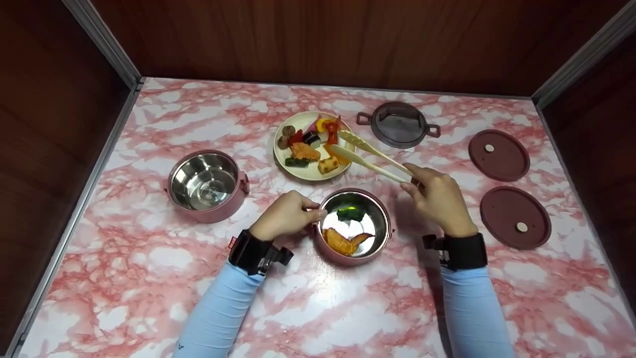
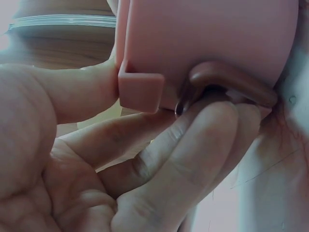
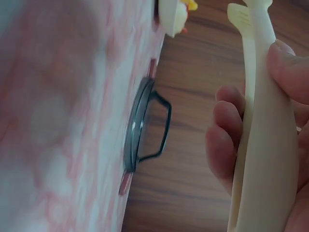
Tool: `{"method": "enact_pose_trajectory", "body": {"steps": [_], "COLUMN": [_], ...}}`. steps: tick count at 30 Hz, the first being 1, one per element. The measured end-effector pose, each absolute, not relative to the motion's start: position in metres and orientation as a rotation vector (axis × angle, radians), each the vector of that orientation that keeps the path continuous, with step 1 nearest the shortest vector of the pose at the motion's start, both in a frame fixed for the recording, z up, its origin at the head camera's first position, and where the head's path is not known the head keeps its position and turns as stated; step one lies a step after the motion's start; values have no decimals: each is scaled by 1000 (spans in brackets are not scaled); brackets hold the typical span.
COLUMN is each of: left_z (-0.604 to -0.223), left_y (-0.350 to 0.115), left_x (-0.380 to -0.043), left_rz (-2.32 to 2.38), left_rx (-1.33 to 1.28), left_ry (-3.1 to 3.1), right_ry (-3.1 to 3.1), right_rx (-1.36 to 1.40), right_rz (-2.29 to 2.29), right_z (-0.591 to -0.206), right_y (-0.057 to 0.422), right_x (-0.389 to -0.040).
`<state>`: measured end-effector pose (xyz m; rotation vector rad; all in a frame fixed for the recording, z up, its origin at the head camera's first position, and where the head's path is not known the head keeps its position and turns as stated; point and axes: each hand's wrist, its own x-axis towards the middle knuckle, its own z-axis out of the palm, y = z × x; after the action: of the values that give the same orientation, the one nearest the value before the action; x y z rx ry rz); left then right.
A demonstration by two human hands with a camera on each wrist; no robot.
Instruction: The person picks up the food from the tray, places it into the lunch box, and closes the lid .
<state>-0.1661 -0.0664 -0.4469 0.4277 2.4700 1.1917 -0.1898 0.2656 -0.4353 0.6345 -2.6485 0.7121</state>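
My left hand (image 1: 285, 216) grips a round pink container (image 2: 217, 34) at its left side, thumb at the rim and fingers at the brown side latch (image 2: 227, 79). Inside its steel bowl lie a golden-brown fried piece (image 1: 340, 244) and a dark green vegetable piece (image 1: 350, 214). My right hand (image 1: 439, 199) holds cream-coloured tongs (image 3: 268, 125), their arms apart. The tong tips are over the right part of a cream plate (image 1: 305, 172) of assorted food pieces. Whether the tips touch any food I cannot tell.
A second pink container (image 1: 218, 214) with a bare steel inside stands at the left. Behind the right hand lies a dark-rimmed lid (image 1: 400, 132) with a handle. Two maroon round lids, an upper lid (image 1: 502, 161) and a lower lid (image 1: 512, 214), lie at the right. Wooden walls (image 1: 318, 44) enclose the table.
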Motion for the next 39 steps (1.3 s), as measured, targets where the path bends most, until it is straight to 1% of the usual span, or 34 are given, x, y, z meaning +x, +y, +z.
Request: {"method": "enact_pose_trajectory", "body": {"steps": [3,11,15,22,30,39], "left_z": [-447,-448,-448,-447,-446,-447], "left_y": [-66,-67,-67,-66,-67,-66], "left_x": [-166,-166,-165,-165,-165,-165], "left_rz": [1201,1206,1212,1215,1214,1225], "left_rx": [417,412,411,419,423,415], "left_ry": [2455,2451,2451,2468,2474,2465], "right_ry": [-2657,-2730,-2772,-2781,-2821,-2946], "right_rx": [698,900,949,1017,1107,1097], "right_rz": [668,470,362,172,80,-97], "right_z": [-430,-409,-401,-387,-367,-334], "right_y": [257,228,215,202,193,177], "right_x": [-198,-235,-246,-252,-258,-262]}}
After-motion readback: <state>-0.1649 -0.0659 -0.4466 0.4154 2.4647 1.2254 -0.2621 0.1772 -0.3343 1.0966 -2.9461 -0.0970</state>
